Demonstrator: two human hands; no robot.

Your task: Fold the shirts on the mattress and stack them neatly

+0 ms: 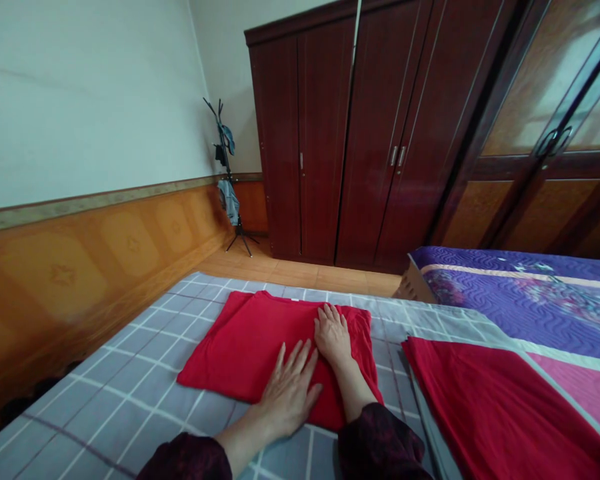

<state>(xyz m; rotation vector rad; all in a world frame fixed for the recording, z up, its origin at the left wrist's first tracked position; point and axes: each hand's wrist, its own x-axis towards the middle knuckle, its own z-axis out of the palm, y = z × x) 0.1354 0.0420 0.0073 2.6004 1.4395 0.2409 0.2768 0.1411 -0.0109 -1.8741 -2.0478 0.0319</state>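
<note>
A red shirt (pixel 245 340), folded into a rough rectangle, lies flat on a grey checked bedsheet (pixel 145 360). My left hand (pixel 291 390) rests palm down on its near edge, fingers spread and pointing away from me. Farther up and to the right, my right hand (pixel 332 333) also presses flat on the shirt, fingers stretched out. Small wrinkles run along the shirt's right side, by my right wrist. To the right lies another red cloth (pixel 490 400), spread out and partly cut off by the frame; neither hand touches it.
Beside this bed, on the right, is one with a purple quilted cover (pixel 545 293). Beyond the far edge stand a dark red wardrobe (pixel 325 147) and a coat rack (pixel 227 160) with clothes. Wood-patterned panelling (pixel 105 253) lines the left wall.
</note>
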